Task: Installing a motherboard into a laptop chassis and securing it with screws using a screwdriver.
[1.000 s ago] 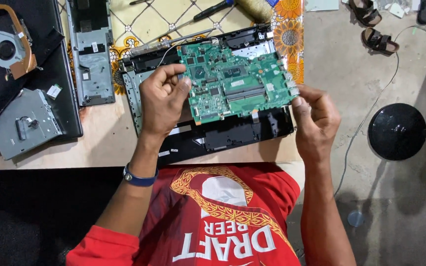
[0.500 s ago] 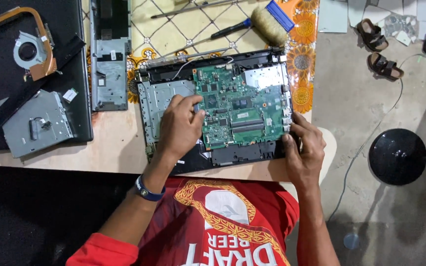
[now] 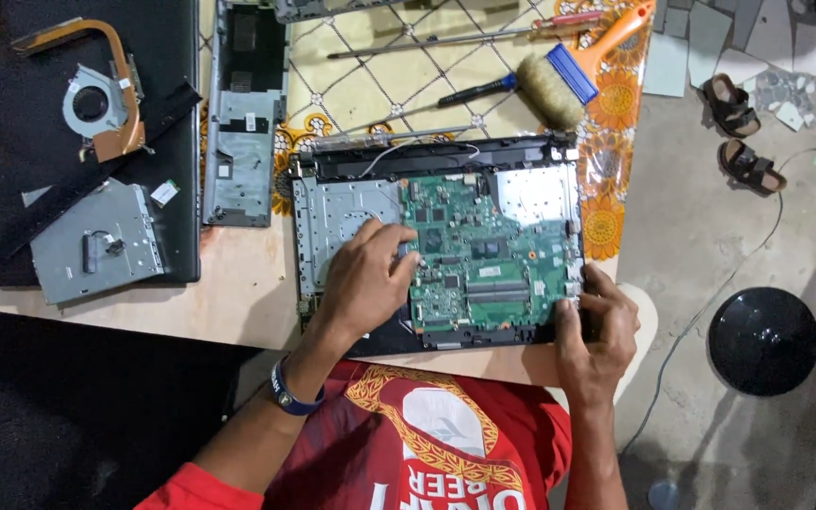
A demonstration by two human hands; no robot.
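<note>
1. Two hands are working one green motherboard, which is lying flat in the black laptop base, its long axis running nine to three o'clock.
2. I'm seeing my left hand pressing open fingers on the board's nine o'clock edge, the nearer one.
3. I'm seeing my right hand pinching the base's four o'clock corner.
4. Lying at twelve o'clock: a brush.

Single head-worn view, straight down from above near edge of desk, close range, floor along right.
</note>
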